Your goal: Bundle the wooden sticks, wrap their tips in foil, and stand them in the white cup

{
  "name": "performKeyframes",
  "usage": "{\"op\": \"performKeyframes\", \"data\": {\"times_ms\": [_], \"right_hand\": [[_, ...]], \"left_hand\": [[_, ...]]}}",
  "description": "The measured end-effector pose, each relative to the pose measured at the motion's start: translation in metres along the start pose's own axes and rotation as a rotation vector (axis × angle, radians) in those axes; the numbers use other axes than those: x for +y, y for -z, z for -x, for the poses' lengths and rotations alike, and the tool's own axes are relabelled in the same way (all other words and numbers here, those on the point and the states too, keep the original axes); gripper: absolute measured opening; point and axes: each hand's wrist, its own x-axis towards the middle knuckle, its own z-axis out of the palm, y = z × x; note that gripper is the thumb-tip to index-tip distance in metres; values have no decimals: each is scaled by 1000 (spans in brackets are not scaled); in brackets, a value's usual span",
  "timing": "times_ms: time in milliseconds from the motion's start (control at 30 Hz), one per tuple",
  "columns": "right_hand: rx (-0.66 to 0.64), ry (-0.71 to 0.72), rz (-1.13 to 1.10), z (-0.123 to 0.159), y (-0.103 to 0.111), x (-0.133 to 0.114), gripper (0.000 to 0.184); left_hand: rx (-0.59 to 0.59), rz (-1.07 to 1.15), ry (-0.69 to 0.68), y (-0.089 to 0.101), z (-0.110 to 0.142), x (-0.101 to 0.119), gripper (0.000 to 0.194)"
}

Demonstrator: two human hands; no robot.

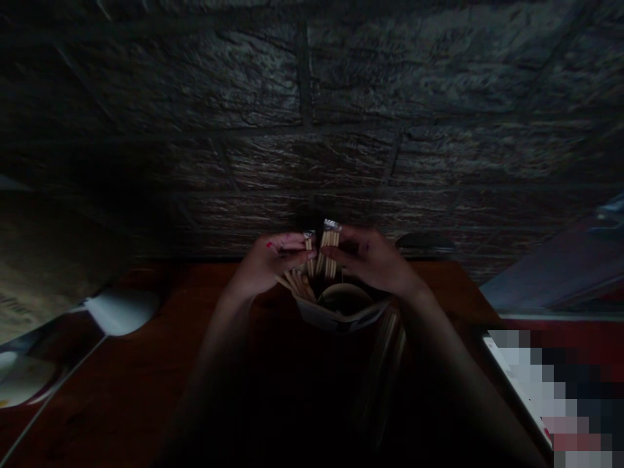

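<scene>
My left hand pinches wrapped chopsticks with a shiny wrapper end on top. My right hand grips a thicker bunch of wrapped chopsticks, also topped by crinkled silvery wrapping. Both sets stand roughly upright, side by side and slightly apart, above a pale open container. More wooden sticks lean out over its left rim. Inside, a round rim shows, though its contents are too dark to make out. Below the right wrist, long thin sticks lie dimly on the table.
A stone-patterned wall rises right behind the wooden table. At left are a pale rounded object, a cable and a large brown bag-like shape. A bright screen-like device, partly pixelated, sits at lower right.
</scene>
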Motion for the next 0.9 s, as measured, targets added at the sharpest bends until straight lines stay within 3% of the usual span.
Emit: {"op": "performKeyframes", "data": {"times_ms": [167,533,900], "right_hand": [[12,-39,55,-2,-9,2,14],[37,-51,166,1,-2,-6,27],[87,-23,158,-2,-5,-5,19]], "left_hand": [[-67,-10,-23,4,-1,0,31],[-31,-7,-60,0,0,7,31],[-4,-66,-75,1,1,7,25]]}}
